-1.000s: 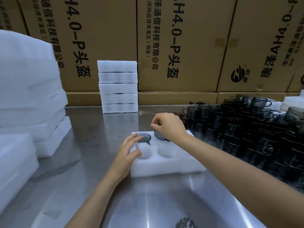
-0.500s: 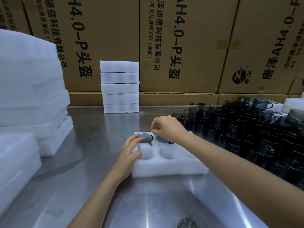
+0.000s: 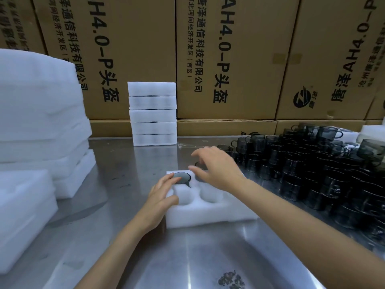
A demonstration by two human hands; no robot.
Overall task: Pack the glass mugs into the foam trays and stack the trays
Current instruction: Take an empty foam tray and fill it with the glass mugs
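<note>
A white four-pocket foam tray [image 3: 210, 211] is seen on the steel counter [image 3: 116, 205], its left edge steadied by the left hand [image 3: 161, 198], whose fingers [image 3: 166, 180] are spread flat with the tips on a dark smoked-glass mug [image 3: 183, 177] seated in the far-left pocket. The right hand [image 3: 216, 167] is held above the far-right pocket, fingers loosely spread and gripping nothing. The heap of dark glass mugs [image 3: 312, 170] is noted right of those fingers, the stack of filled white foam trays [image 3: 153, 113] beyond them.

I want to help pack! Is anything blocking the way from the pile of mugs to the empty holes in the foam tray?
Nothing visible blocks it. The two near holes of the tray are open, and the mugs sit right beside it. The right hand hovers empty above the tray's far side.
</note>
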